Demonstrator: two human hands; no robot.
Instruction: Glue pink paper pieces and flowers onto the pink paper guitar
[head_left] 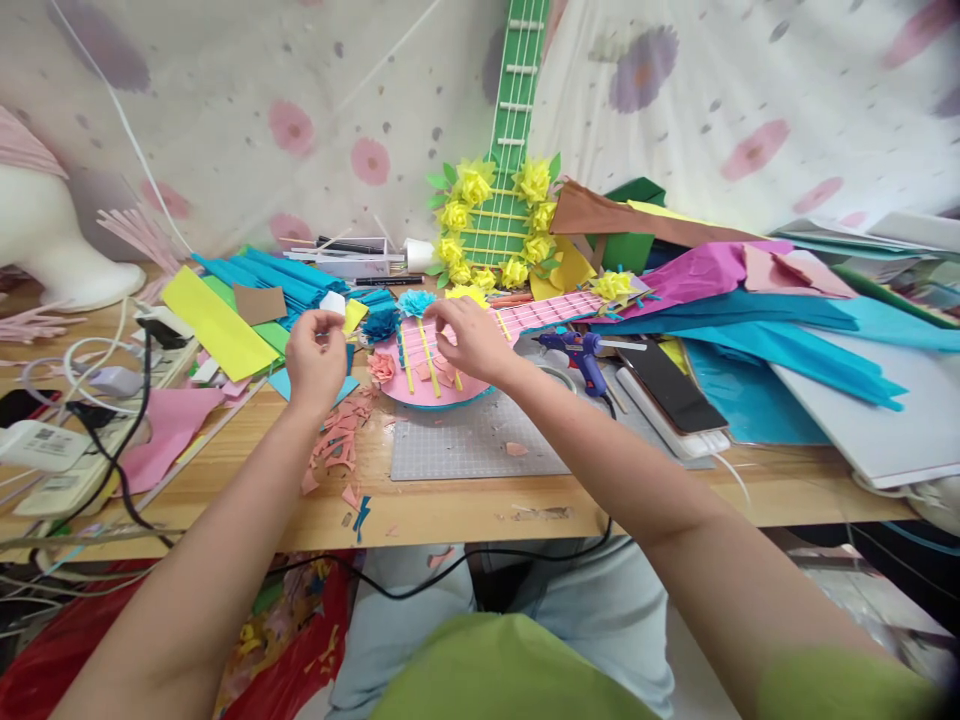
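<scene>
A green paper guitar (517, 80) stands upright at the back edge of the counter (787, 490), ringed with yellow paper flowers (474, 185), against a floral cloth (750, 100). A grey cutting mat (472, 440) lies near the front edge, with salmon paper scraps (337, 440) just left of it. Right of the mat sit a blue glue gun (581, 352) and a dark-screened phone (667, 385). Turquoise paper (787, 340) and magenta paper (697, 270) pile up toward the right end. On the left lie blue crepe rolls (277, 275), a yellow sheet (217, 325), a pink sheet (169, 420) and a power strip (52, 470) with a black cable (112, 440).
</scene>
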